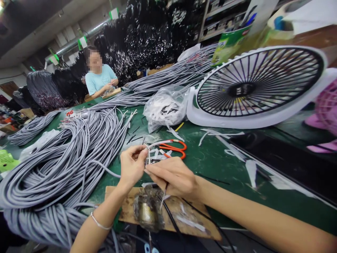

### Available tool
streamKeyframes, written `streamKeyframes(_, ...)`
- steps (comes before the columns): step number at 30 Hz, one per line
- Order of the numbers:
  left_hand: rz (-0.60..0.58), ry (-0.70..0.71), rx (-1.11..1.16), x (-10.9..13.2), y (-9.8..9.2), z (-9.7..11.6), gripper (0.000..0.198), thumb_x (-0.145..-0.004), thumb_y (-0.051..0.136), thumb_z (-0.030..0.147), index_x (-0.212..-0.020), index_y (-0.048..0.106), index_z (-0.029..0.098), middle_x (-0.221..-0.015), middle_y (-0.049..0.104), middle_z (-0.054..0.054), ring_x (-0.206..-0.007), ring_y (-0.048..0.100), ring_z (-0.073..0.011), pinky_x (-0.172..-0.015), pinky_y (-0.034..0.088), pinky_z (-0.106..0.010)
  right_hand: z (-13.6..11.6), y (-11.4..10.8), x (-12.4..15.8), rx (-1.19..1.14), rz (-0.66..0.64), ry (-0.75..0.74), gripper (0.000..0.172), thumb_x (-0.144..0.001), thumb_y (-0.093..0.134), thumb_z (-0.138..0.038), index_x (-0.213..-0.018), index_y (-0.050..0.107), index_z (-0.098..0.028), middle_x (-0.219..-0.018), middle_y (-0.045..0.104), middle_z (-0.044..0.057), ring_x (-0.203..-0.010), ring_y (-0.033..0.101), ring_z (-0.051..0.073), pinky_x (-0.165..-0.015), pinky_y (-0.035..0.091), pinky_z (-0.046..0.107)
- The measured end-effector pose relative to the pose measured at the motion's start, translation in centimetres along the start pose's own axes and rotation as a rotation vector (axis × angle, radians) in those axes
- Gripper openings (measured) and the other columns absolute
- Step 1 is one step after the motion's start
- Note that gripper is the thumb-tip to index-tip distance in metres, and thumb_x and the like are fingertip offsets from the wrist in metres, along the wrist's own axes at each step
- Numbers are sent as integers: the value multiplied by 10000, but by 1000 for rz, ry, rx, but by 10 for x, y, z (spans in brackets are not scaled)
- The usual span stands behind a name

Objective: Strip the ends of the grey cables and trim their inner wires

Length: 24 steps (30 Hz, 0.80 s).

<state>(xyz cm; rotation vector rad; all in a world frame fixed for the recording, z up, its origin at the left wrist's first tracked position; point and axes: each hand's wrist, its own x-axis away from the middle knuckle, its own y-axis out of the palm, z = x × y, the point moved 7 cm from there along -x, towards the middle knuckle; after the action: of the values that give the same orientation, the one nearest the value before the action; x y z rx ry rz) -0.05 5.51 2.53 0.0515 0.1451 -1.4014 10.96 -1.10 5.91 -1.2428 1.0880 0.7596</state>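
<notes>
My left hand [133, 163] pinches the stripped end of a grey cable between thumb and fingertips. Thin white wires [149, 154] stand out from that end. Close against it, my right hand [172, 177] is closed, thumb and forefinger pressed together at the lower end of a white wire. A thin stick-like piece [163, 197] pokes out below the right hand's fingers; its kind is unclear. Just beyond the hands lie scissors [181, 149] with orange handles, their blades partly hidden by white scraps. Beneath the hands, a crusted metal block [147, 211] sits on a wooden board [126, 207].
Large coils of grey cable [65, 158] fill the left side. A clear bag of white pieces [167, 107] lies ahead, beside a white fan [242, 89]. A black flat panel [284, 165] is at right. Across the green table [210, 158] sits another person [101, 79].
</notes>
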Motion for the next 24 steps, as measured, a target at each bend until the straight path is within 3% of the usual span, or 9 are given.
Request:
streamKeyframes(5,43,12,-31,-12,-11,-4,214,-649,636,345,-655,642,132,-539,506,16,-487,419,-81,-467,327,-195,-45,13,-3,-228,-140,-244,452,-891,299,-113,-562,605,-169,-354,400,-46,-283,336,66,-315,267,234)
streamKeyframes(6,32,31,-29,-12,-12,-1,224,-658,634,359,-664,638,135,-543,490,20,-480,400,-77,-463,315,-196,-44,11,-3,-212,-122,-229,425,-890,323,-133,-584,616,-165,-367,436,-35,-302,373,71,-322,271,238)
streamKeyframes(8,-17,99,-38,-10,-10,6,247,-682,629,391,-679,632,144,-571,477,19,-483,377,-75,-466,301,-200,-19,2,-6,-97,-37,9,364,-883,384,-174,-588,596,-189,-414,515,-19,-342,433,78,-373,326,233)
streamKeyframes(11,-84,201,-56,-2,-8,18,318,-715,606,468,-658,612,155,-604,454,12,-499,352,-80,-472,289,-206,29,-22,-1,163,122,432,297,-841,510,-263,-550,533,-211,-407,490,-43,-356,429,72,-417,358,213)
streamKeyframes(13,-118,229,-59,1,-8,20,373,-725,581,522,-644,597,158,-607,437,7,-511,342,-86,-481,287,-211,49,-30,3,267,118,610,214,-804,552,-387,-705,594,-202,-466,528,-41,-387,465,77,-438,380,206)
streamKeyframes(14,-131,235,-61,1,-8,20,390,-725,572,541,-643,593,160,-607,434,5,-514,339,-89,-483,286,-213,54,-30,4,292,85,650,259,-799,541,-440,-817,611,-191,-515,565,-30,-418,502,87,-456,395,208)
streamKeyframes(16,-157,236,-54,2,-8,20,401,-718,573,555,-638,585,162,-609,437,2,-515,336,-91,-480,282,-215,53,-27,1,315,30,621,304,-839,480,-445,-915,611,-182,-592,622,-7,-490,566,107,-500,413,214)
streamKeyframes(20,-215,206,8,4,-3,20,378,-723,591,524,-615,565,163,-597,427,8,-493,327,-79,-465,277,-211,36,-21,-5,281,37,448,270,-898,410,-242,-729,610,-173,-636,664,25,-570,609,125,-583,433,229)
streamKeyframes(24,-242,191,0,6,2,20,382,-728,586,524,-612,579,160,-578,421,12,-475,313,-72,-453,274,-213,32,-20,-6,259,55,404,243,-884,437,-201,-720,612,-161,-648,676,35,-577,616,134,-591,443,241)
